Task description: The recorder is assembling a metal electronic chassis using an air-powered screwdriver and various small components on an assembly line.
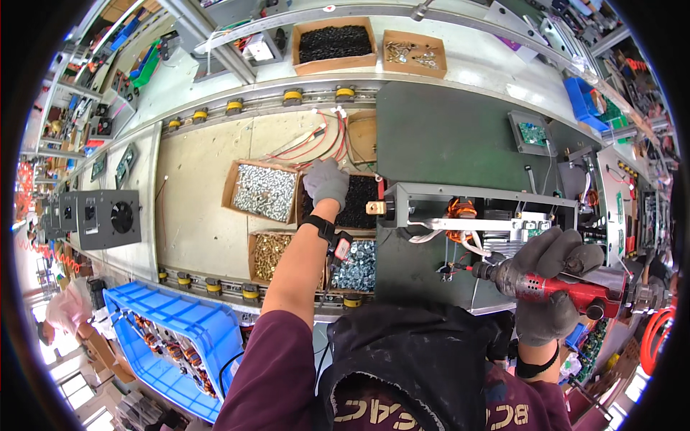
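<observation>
My left hand (327, 179), in a grey glove, is down at a cardboard box of small black screws (356, 205). Its fingers look curled together, and what they hold, if anything, is hidden. A red power screwdriver (543, 287) lies sideways in my right hand (548, 320), whose dark-gloved fingers wrap over it. The driver's nose points left, close to the lower edge of an open grey metal chassis (424, 192). Inside the chassis are copper-wound coils (460, 215), thick white wires and metal heat sinks. A brass terminal (375, 207) sticks out of its left end.
Beside the black screws stand boxes of silver screws (262, 190), brass-coloured parts (272, 255) and bluish metal fasteners (354, 266). Red and white wires (323, 140) lie behind. A grey unit with a fan (108, 219) sits left, above a blue crate (172, 345). Roller rails (233, 106) border the bench.
</observation>
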`<state>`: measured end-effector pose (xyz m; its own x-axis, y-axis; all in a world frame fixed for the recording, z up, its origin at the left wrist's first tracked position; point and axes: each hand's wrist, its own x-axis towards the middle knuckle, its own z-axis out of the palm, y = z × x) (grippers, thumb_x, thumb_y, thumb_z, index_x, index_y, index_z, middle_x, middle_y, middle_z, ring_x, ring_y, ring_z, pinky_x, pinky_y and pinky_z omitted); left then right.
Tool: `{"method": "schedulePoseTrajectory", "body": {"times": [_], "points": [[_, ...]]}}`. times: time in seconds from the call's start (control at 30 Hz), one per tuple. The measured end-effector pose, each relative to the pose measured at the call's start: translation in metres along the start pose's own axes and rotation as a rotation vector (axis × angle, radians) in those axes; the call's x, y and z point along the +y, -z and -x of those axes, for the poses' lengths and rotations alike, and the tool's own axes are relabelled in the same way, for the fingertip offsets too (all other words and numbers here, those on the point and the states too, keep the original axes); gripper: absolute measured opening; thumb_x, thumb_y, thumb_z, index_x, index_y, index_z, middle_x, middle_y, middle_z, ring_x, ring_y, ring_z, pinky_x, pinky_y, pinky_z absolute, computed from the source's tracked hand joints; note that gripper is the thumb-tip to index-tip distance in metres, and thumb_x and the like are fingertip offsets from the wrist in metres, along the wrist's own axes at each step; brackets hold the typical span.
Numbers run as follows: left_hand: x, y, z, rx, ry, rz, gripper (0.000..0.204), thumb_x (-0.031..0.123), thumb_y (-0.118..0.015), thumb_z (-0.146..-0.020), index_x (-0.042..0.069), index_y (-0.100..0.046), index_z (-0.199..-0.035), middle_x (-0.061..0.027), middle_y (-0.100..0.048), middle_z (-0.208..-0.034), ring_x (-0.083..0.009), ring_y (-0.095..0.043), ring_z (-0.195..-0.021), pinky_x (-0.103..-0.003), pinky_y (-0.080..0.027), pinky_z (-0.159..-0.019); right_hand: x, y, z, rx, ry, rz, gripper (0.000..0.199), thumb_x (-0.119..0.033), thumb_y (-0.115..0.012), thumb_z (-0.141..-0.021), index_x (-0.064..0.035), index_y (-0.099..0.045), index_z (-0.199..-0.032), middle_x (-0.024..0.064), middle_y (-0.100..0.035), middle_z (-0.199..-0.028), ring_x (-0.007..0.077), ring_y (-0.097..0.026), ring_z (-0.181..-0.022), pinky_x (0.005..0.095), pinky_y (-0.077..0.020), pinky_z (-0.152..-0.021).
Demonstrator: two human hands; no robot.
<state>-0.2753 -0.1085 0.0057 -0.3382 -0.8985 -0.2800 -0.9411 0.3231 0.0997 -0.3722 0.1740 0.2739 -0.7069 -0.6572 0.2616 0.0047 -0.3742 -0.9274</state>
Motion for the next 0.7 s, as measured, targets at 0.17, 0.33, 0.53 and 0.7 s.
{"method": "schedulePoseTrajectory", "body": {"times": [0.17,0.33,0.53,0.7], "points": [[-0.006,-0.004,0.000,0.015,-0.045,0.119,0.023,0.038,-0.064,-0.083,0.020,-0.072,-0.095,-0.0108,-0.057,-0.110,-0.0309,-0.061,-0.100,-0.042,-0.050,-0.084,-0.004,0.004,-0.001,0.051,-0.034,-0.004,0.041,-0.025,-0.074,-0.074,-0.0160,-0.041,-0.097,0.0029,-0.042,-0.084,0.0187,-0.050,-0.087,0.0314,-0.0468,-0.073],[-0.005,0.033,0.076,-0.542,-0.348,0.184,0.033,0.039,-0.067,-0.078,0.011,-0.073,-0.095,-0.0148,-0.070,-0.089,-0.0308,-0.067,-0.088,-0.038,-0.052,-0.079,0.003,0.015,-0.010,-0.007,-0.045,-0.025,0.040,-0.023,-0.073,-0.074,-0.0155,-0.045,-0.102,0.0033,-0.043,-0.088,0.0190,-0.049,-0.089,0.0328,-0.0458,-0.074],[0.040,0.054,0.176,-0.737,-0.572,1.050,0.024,0.024,-0.070,-0.082,0.000,-0.067,-0.082,-0.0038,-0.059,-0.064,-0.0125,-0.053,-0.060,-0.029,-0.044,-0.058,0.023,0.009,-0.019,0.048,0.064,0.047,0.041,-0.022,-0.072,-0.072,-0.0109,-0.050,-0.104,0.0068,-0.050,-0.083,0.0225,-0.053,-0.074,0.0364,-0.0473,-0.070],[0.062,0.068,0.181,-0.713,-0.279,1.249,0.024,0.021,-0.071,-0.084,-0.002,-0.069,-0.081,0.0018,-0.057,-0.064,-0.0044,-0.047,-0.060,-0.022,-0.040,-0.055,0.038,0.006,-0.025,0.050,0.092,0.070,0.042,-0.023,-0.072,-0.073,-0.0098,-0.050,-0.106,0.0093,-0.054,-0.088,0.0251,-0.055,-0.077,0.0388,-0.0480,-0.070]]}}
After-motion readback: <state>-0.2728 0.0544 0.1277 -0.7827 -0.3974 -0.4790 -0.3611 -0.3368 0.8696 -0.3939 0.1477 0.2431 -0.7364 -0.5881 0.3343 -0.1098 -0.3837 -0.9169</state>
